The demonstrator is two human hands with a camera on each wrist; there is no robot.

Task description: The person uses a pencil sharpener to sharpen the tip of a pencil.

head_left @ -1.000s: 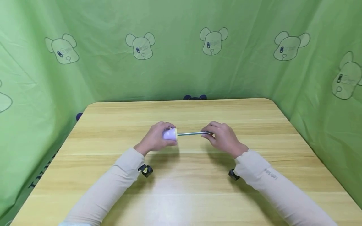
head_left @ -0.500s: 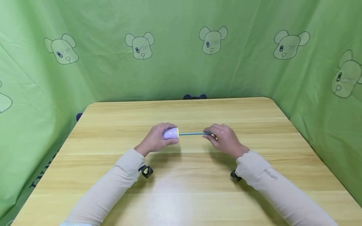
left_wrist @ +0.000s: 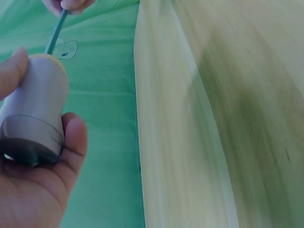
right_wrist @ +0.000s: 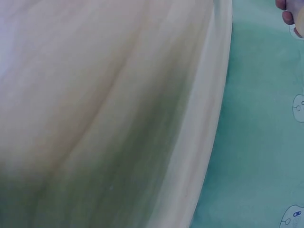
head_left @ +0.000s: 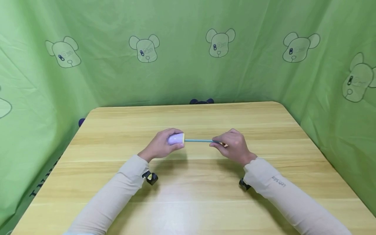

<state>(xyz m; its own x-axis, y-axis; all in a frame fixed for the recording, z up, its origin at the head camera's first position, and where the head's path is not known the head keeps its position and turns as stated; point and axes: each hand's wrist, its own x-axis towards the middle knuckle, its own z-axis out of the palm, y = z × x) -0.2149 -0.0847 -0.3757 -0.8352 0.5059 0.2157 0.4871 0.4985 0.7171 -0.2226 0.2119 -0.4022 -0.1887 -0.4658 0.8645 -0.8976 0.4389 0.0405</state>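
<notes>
Held level above the middle of a wooden table (head_left: 188, 186): a slim teal rod (head_left: 198, 140), straight and smooth, running left to right between two hands. Meeting its left end, a small lilac cylinder (head_left: 175, 139) on its side, smooth and faintly glossy, with a thin yellow rim facing the rod. Closer up in the left wrist view: gently waisted in form, with a fine seam around the wall and a dark end away from the rim. Cannot tell how far, if at all, inside the rod.

Around the cylinder from the left, the left hand (head_left: 160, 144), thumb on the near side, fingers curled along the far side. At the rod's right end, the right hand (head_left: 235, 144), pinching between thumb and fingers.

On both arms, cream cloth sleeves (head_left: 293, 195), softly wrinkled, with grey lettering on the right; by each cuff, a black fitting (head_left: 150, 178). Under all this, pale grain in long streaks and rounded far corners. Beyond the table, a creased green curtain (head_left: 182, 81) printed with outlined bear heads.
</notes>
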